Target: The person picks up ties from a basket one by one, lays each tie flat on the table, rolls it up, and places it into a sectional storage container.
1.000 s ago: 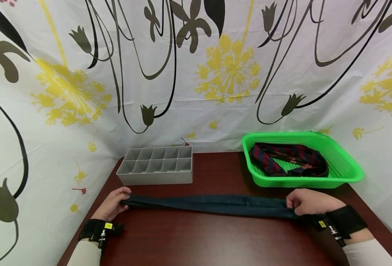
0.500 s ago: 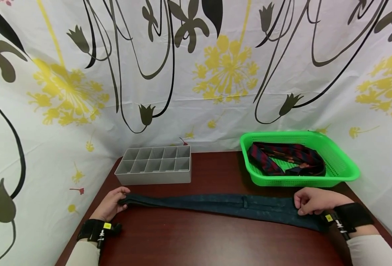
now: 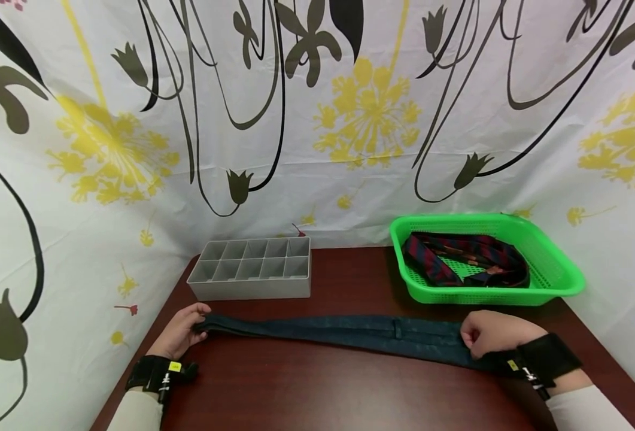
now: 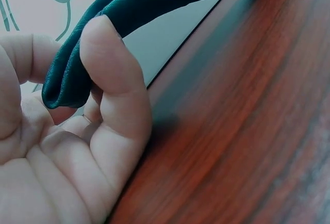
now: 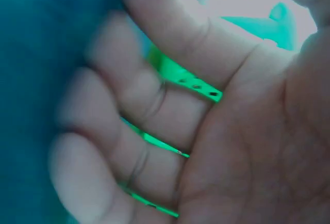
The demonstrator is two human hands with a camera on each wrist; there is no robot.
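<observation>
A dark blue tie [image 3: 349, 332] lies stretched flat along the front part of the table [image 3: 322, 389], running from near the left edge almost to the right edge. The left hand [image 3: 179, 332] pinches the tie's narrow left end; the left wrist view shows the folded cloth caught between thumb and curled fingers [image 4: 111, 74], just above the wood. The right hand [image 3: 492, 332] rests on the wide right end with its fingers bent down onto the cloth. The right wrist view is blurred, so it is hard to say whether those fingers truly grip the tie or only press on it, though they look curled over its edge.

A gray divided tray [image 3: 252, 290] sits toward the back left corner of the table. A green basket [image 3: 556, 272] stands at the back right corner, with a red and navy striped tie [image 3: 430, 257] coiled inside it. A flowered curtain [image 3: 317, 120] hangs behind the table.
</observation>
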